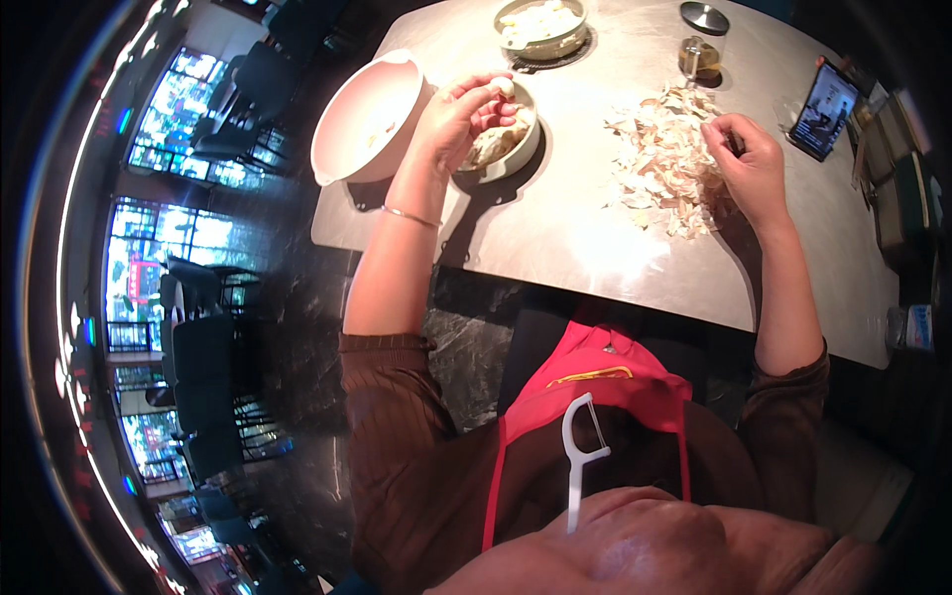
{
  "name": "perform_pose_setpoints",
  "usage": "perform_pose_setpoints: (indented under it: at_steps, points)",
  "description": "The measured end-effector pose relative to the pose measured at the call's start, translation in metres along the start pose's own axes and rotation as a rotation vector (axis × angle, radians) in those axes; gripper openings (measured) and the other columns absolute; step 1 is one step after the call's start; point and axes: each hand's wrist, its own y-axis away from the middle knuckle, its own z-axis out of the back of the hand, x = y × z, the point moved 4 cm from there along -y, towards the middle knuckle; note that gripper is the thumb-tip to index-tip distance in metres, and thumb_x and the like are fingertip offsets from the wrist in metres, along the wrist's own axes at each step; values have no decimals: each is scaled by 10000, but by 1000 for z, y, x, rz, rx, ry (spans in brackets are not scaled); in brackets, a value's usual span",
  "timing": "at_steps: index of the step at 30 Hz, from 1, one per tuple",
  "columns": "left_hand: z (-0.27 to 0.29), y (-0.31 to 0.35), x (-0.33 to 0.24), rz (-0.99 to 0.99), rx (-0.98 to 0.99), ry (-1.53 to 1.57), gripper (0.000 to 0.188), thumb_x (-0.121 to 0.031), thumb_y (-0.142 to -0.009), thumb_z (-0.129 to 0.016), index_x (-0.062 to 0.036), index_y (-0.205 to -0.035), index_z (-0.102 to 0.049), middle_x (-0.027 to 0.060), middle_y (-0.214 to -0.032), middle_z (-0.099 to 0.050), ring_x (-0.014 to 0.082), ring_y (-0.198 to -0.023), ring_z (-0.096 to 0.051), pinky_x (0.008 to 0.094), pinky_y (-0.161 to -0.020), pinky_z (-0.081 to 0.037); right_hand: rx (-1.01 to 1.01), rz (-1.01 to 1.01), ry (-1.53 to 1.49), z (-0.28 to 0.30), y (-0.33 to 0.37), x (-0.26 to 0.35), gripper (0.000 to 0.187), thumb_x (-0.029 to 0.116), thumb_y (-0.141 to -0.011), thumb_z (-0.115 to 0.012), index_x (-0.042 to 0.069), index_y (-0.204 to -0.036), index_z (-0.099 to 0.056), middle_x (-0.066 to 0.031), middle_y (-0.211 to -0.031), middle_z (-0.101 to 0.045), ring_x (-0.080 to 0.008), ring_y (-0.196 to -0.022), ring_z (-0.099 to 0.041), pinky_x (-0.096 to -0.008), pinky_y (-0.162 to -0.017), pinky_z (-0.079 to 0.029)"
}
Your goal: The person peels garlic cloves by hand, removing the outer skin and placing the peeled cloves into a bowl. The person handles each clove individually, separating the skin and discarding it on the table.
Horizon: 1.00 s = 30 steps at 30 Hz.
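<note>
My left hand (461,117) is raised over a pale bowl (533,134), its fingers closed round a whitish garlic clove (505,86). Pale garlic (489,149) lies in that bowl, partly hidden by the hand. On the right, my right hand (751,164) is closed in a pinch beside a heap of dry garlic skins (669,164). A small dark spot shows between its fingers, too unclear to tell a thing from a shadow. Peeled white cloves (540,22) fill a round bowl (547,48) at the far side of the table.
A large pale pink bowl (347,124) with a few scraps stands at the left table edge. Behind the skins are a glass jar (700,61) and a round metal lid (704,17). A propped phone (826,109) stands right. A white floss pick (575,446) shows low in view.
</note>
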Motion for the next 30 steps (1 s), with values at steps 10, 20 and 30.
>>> perform_pose_setpoints:
  at_steps: [10, 20, 30]
  points:
    - [-156, -25, 47, 13, 264, 558, 186, -152, -977, -628, 1, -1083, -625, 66, -867, -630, 114, -724, -599, 277, -689, -563, -25, 96, -59, 2, 2, 16, 130, 83, -849, -745, 4, -842, -642, -75, -772, -624, -156, -642, -567, -287, -585, -454]
    - [-187, -21, 74, -190, 300, 163, 266, -61, -948, -654, -19, -1199, -578, 48, -1044, -637, 125, -904, -619, 274, -800, -540, 0, -173, -514, -6, 2, 1, 107, 115, -902, -722, 10, -891, -705, 38, -699, -574, -33, -636, -482, -217, -563, -385]
    - [-187, -8, 61, -629, 117, -562, 287, -4, -891, -697, -16, -1172, -644, 83, -995, -687, 135, -847, -672, 266, -772, -547, 50, -300, -575, -2, 3, 6, 114, 130, -903, -729, 17, -893, -716, 60, -720, -585, -14, -659, -485, -193, -580, -391]
